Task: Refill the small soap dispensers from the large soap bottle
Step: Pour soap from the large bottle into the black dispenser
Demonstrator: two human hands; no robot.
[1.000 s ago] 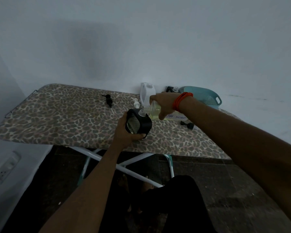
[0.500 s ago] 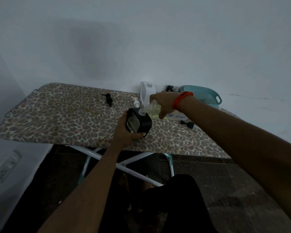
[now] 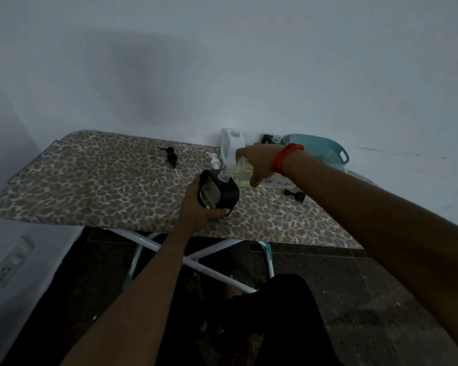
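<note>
Your left hand grips the black dispenser from its near side, fingers curled under its base, holding it tilted just above the leopard-print ironing board. Your right hand, an orange band on its wrist, is wrapped around the large soap bottle. The bottle lies tipped just right of the black dispenser, and its clear neck meets the dispenser's open top. Yellowish liquid shows inside the bottle. Just behind the black dispenser stands a white pump head, and a white dispenser stands beyond that at the wall. A black pump lies to the black dispenser's far left, and another black pump lies to its right. A teal colander sits well to its far right.
</note>
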